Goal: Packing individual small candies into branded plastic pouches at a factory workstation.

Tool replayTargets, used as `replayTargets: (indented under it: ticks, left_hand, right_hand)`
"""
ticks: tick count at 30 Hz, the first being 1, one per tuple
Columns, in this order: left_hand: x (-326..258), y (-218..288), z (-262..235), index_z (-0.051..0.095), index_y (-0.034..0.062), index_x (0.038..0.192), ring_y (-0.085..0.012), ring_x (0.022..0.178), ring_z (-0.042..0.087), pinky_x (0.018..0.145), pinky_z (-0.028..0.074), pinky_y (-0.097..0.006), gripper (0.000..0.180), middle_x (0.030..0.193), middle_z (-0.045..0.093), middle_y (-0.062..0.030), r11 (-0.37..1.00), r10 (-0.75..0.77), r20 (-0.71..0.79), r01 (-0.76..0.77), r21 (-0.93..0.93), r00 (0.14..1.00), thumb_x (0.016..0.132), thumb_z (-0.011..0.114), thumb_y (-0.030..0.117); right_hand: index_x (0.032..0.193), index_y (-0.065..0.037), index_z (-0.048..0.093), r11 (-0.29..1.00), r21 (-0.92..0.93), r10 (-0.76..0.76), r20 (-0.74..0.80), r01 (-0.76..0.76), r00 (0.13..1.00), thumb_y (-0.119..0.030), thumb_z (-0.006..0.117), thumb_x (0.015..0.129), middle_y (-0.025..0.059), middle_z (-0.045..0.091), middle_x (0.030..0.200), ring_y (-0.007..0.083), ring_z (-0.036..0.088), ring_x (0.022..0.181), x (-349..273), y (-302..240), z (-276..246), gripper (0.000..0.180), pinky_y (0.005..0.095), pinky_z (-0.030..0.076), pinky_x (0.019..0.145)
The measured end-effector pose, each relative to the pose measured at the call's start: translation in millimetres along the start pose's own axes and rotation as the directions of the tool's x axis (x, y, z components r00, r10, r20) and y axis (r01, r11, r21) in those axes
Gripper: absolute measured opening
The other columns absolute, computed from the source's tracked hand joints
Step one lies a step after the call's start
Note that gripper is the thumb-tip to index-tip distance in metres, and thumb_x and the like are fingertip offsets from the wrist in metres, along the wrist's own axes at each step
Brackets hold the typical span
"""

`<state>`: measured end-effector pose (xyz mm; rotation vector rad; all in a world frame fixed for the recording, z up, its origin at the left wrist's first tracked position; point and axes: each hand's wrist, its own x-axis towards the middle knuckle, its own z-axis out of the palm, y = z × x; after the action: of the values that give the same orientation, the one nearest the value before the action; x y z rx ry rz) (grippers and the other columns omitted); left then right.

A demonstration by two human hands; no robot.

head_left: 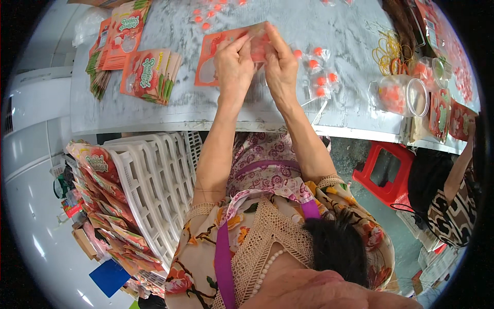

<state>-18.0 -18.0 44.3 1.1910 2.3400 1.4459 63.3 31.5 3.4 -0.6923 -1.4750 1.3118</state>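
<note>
Above the table, a flat pink-red pouch [207, 54] with a pale, see-through part is held between both my hands. My left hand [234, 69] has its thumb and fingers pinched together on the pouch's upper edge. My right hand [281, 69] grips the far right corner, fingers closed around it; the fingertips are partly hidden by the film. Just right of this hand lie several small orange-red balls [321, 81] in clear wrappers. More such balls [206, 26] are scattered beyond the pouch. Fanned-out printed pouches [146, 72] rest left of my left hand.
Another pouch stack [123, 38] stands at far left. At right are a clear jar [393, 95] of orange-red pieces, lying on its side, and yellow rubber bands [387, 53]. Below the table edge are white plastic crates [154, 170], a red stool [378, 175] and another person's arm [459, 167].
</note>
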Motion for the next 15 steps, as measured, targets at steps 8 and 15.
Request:
replayTargets:
  ticks: [8, 15]
  left_hand:
    - [3.0, -2.8, -8.3, 0.069, -0.0024, 0.106, -0.0349, 0.085, 0.062, 0.076, 0.049, -0.041, 0.024, 0.093, 0.063, -0.0224, 0.996, 0.057, 0.010, -0.058, 0.071, 0.998, 0.089, 0.057, 0.009]
    - [2.0, 2.3, -13.3, 0.070, -0.0009, 0.106, -0.0346, 0.086, 0.063, 0.077, 0.050, -0.040, 0.026, 0.097, 0.062, -0.0227, 0.993, 0.085, -0.015, -0.084, 0.089, 0.996, 0.087, 0.052, 0.004]
  right_hand:
    - [0.138, -0.007, 0.047, 0.969, -0.211, -0.118, 0.065, 0.129, 0.991, 0.010, 0.055, 0.086, 0.0180, 0.057, 0.132, 0.0277, 0.060, 0.116, 1.6, -20.3, 7.0, 0.056, 0.0325, 0.052, 0.089]
    - [0.131, -0.007, 0.053, 0.853, -0.277, -0.420, 0.142, 0.443, 0.896, 0.020, 0.057, 0.068, 0.0223, 0.046, 0.140, 0.0337, 0.060, 0.113, 13.0, -20.9, 8.4, 0.069, 0.0375, 0.056, 0.081]
